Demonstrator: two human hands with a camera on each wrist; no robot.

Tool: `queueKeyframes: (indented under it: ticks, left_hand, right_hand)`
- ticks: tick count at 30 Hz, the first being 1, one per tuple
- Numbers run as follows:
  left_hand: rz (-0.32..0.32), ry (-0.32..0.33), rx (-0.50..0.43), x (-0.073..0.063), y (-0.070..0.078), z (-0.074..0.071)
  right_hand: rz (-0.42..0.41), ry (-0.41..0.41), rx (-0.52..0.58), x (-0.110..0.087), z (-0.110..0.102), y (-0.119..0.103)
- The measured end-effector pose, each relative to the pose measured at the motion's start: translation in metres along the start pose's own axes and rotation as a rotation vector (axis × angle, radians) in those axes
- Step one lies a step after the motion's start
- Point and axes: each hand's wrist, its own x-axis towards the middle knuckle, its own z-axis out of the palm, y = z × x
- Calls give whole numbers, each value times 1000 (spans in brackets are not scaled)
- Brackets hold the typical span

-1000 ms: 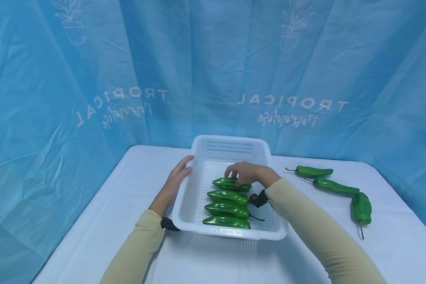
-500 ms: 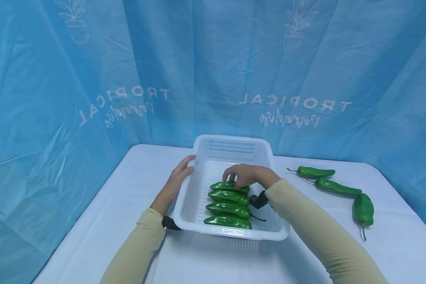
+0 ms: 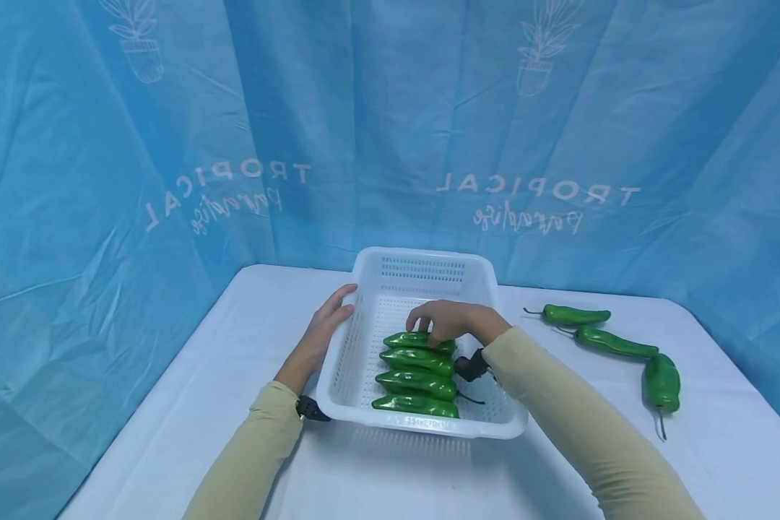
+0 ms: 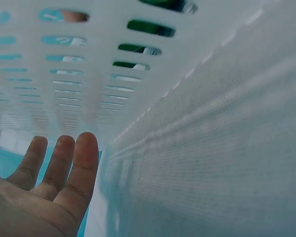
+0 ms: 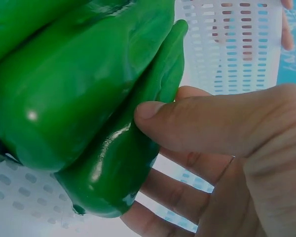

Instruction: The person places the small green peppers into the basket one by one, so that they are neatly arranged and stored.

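A white plastic basket [image 3: 346, 375] stands on the table with several green peppers lying in a row in it. My right hand [image 3: 451, 319] reaches inside and pinches the farthest green pepper [image 3: 399, 339], thumb on top and fingers along its far side. In the right wrist view that pepper [image 5: 123, 163] lies against a neighbouring pepper [image 5: 79, 94]. At the basket's left wall is my left hand [image 3: 320, 336], its fingers near or at the rim. The left wrist view has the hand's fingers [image 4: 84, 168] straight beside the slotted wall.
Three more green peppers lie on the table to the right: one at the back [image 3: 575, 315], one in the middle [image 3: 614, 342] and one nearer the edge [image 3: 661, 383]. A blue curtain [image 3: 390, 144] hangs behind the white-covered table [image 3: 390, 480].
My right hand has moved the pinched pepper slightly toward me and to the left, closing the gap to the pepper beside it. The left hand stays at the basket's wall.
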Motion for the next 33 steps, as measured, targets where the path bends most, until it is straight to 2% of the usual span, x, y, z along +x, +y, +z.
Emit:
queueKeyframes:
  ticks: [7,10,14,17,21,27,33]
  left_hand:
    - [-8,13,-4,0,-1,1]
    - [-11,20,0,-1,-1,0]
    - [-11,25,16,-1,-1,-1]
    - [-13,21,23,-1,-2,-2]
    - [-13,11,24,0,-2,-3]
    - [-10,9,31,0,-1,-2]
    - [-11,6,38,1,0,0]
  right_hand:
    - [0,-26,22,-4,-2,1]
    - [-52,-28,-2,-13,-8,-1]
    - [-153,8,-80,-36,-16,-5]
    - [-182,68,-113,-56,-19,-5]
    - [-172,186,-120,-83,-16,4]
    - [-163,382,-116,-131,-11,21]
    - [-137,533,-142,-184,-9,48]
